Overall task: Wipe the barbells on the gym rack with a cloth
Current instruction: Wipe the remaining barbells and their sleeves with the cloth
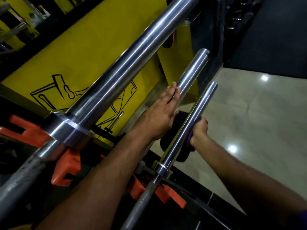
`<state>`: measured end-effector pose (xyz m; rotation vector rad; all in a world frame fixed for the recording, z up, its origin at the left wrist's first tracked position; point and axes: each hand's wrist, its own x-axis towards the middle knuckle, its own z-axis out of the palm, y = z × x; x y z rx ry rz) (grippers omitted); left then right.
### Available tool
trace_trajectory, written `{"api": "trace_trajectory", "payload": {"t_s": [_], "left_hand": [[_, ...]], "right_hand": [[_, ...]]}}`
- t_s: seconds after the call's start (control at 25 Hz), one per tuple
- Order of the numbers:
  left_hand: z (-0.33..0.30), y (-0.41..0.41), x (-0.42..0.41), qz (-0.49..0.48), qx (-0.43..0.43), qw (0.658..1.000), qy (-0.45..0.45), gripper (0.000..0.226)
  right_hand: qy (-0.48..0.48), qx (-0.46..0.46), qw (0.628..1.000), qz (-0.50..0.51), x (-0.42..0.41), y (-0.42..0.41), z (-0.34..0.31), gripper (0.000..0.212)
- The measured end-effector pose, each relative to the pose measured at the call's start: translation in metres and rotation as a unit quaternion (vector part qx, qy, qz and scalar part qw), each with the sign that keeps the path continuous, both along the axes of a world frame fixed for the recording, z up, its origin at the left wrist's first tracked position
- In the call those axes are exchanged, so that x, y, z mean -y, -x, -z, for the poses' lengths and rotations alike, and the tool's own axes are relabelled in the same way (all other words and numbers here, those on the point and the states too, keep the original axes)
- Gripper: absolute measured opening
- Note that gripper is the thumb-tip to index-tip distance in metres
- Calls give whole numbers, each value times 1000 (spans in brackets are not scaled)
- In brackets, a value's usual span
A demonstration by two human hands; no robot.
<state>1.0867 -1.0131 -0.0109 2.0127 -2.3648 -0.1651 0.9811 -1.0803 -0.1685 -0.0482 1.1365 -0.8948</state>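
Three steel barbells lie on an orange rack, their sleeves pointing up and to the right. The thick top barbell crosses the frame. My left hand rests with straight fingers against the middle barbell's sleeve. My right hand grips a dark purple cloth wrapped around the sleeve of the lowest, thinnest barbell. Part of the cloth hangs behind that bar.
A yellow wall panel with black line drawings stands behind the bars. Glossy pale floor tiles lie to the right, with a dark mat beyond. Black rack framing runs along the bottom.
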Motion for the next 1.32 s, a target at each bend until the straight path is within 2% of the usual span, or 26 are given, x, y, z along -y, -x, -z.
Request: {"api": "trace_trajectory", "payload": {"t_s": [0.12, 0.2, 0.32, 0.48, 0.6, 0.8, 0.88, 1.0, 1.12, 1.32], "left_hand": [[-2, 2, 0, -7, 7, 1000, 1, 68], [-3, 2, -1, -7, 9, 1000, 0, 68], [-4, 2, -2, -4, 17, 1000, 3, 67], [-4, 3, -3, -12, 21, 1000, -6, 69], [-5, 4, -2, -16, 14, 1000, -7, 69], [0, 1, -1, 0, 2, 1000, 17, 68], [1, -1, 0, -5, 1, 1000, 18, 68], [4, -2, 2, -8, -3, 1000, 25, 68], [2, 0, 0, -15, -11, 1000, 21, 68], [-1, 1, -3, -12, -3, 1000, 22, 68]], "right_hand": [[26, -5, 1000, 14, 30, 8, -11, 55], [30, -29, 999, -11, 7, 5, -2, 62], [32, 6, 997, -67, -33, 10, 4, 62], [-34, 75, 996, -27, -63, 14, 5, 64], [-6, 2, 1000, -14, -100, -8, 6, 69], [1, -8, 999, 32, -48, -22, 9, 75], [-15, -24, 1000, -6, -46, -21, 16, 83], [-39, 11, 998, -45, -101, -19, 11, 71], [-18, -11, 994, -107, -142, -17, 11, 64], [-27, 15, 996, -81, -107, -16, 7, 65]]}}
